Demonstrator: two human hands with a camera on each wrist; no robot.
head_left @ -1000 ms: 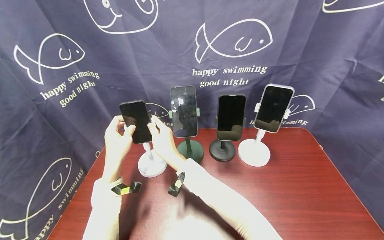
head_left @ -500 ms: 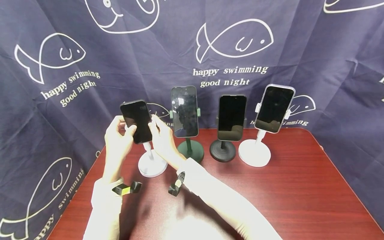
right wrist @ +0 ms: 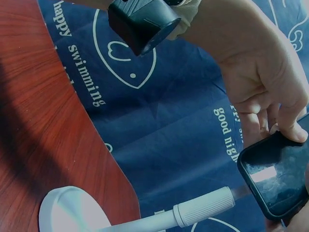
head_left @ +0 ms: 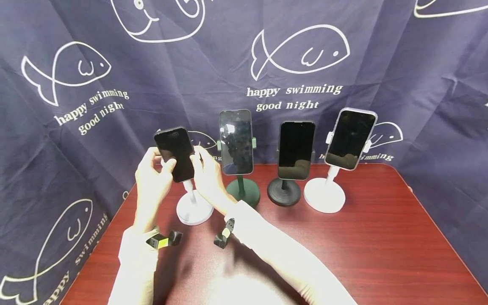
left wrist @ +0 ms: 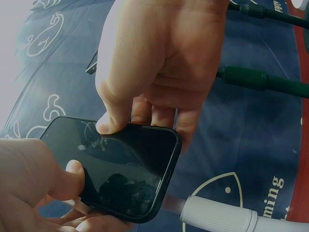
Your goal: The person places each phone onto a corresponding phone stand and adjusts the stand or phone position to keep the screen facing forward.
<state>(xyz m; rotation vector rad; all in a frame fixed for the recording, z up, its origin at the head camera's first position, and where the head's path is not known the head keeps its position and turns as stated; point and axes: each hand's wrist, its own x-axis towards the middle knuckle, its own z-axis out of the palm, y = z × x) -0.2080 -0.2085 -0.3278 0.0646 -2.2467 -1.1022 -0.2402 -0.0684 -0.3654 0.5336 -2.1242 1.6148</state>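
Note:
A dark phone [head_left: 175, 153] stands tilted at the top of a white phone stand [head_left: 194, 208], on the left of the table. My left hand [head_left: 152, 178] holds its left edge, thumb on the front of the screen and fingers behind. At the opposite edge, my right hand [head_left: 209, 176] grips with its thumb at the rim. In the left wrist view both thumbs press on the black-framed phone [left wrist: 113, 169], and the stand's ribbed white neck [left wrist: 219, 212] extends below it. The stand's clamp is mostly hidden by the phone and hands.
Right of my hands, a phone [head_left: 236, 142] sits on a green stand [head_left: 244, 192]. Farther right are a phone [head_left: 296, 150] on a black stand [head_left: 284, 192] and another phone [head_left: 350, 139] on a white stand [head_left: 324, 195]. A fish-printed cloth [head_left: 213, 76] hangs behind the red table [head_left: 362, 250].
The whole view shifts slightly rightward. Both hands keep their hold on the phone; a faint mark has appeared near the top of its screen.

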